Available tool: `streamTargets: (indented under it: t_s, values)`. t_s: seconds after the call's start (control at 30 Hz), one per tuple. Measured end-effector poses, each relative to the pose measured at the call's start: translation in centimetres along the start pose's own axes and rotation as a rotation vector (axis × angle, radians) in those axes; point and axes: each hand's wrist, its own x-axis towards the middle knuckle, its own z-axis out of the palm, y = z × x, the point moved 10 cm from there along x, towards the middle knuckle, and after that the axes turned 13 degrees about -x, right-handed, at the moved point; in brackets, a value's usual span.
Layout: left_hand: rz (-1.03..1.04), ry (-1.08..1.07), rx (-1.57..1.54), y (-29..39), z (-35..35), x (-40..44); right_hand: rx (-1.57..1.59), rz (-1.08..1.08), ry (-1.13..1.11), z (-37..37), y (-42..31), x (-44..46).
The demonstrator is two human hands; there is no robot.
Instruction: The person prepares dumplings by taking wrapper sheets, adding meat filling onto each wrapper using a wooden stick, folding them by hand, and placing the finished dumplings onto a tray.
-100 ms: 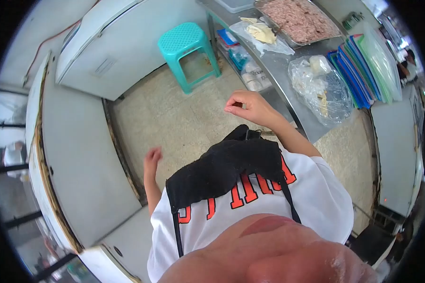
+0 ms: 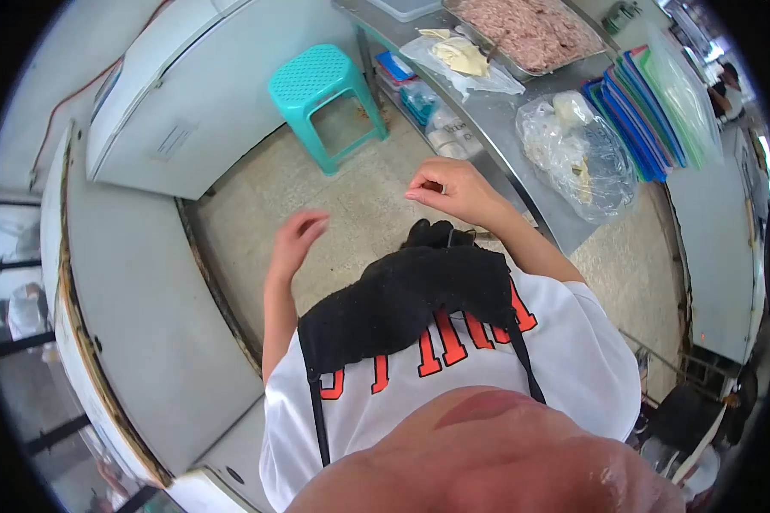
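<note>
Steel table [image 2: 563,215] at right; on it, a clear plastic bag [image 2: 577,158], lying rightward of the right hand [image 2: 458,190], long axis roughly along the table edge. Right hand nearer; fingers curled close to thumb, contact unclear. Left hand [image 2: 298,239] well apart, fingers loosely bent, seemingly empty.

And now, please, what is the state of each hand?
Left hand: loosely curled, no object visible; open or closed cannot be told.
Right hand: curled inward, no object visible; whether fully closed cannot be told.
</note>
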Motion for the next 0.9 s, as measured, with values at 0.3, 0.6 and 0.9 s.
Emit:
streamTargets:
  t_s: [0.3,0.6,0.9]
  values:
    - [0.34,-0.616,-0.024,16.8,16.4,16.2,-0.17,0.006,0.125,-8.9,6.7,4.0]
    - [0.131,-0.997,-0.018,16.2,25.0,24.7,-0.343,0.241,0.202,-14.9,11.6,4.9]
    - [0.524,-0.994,0.132,16.0,26.8,39.0,-0.611,0.542,0.332,-19.0,17.7,7.4]
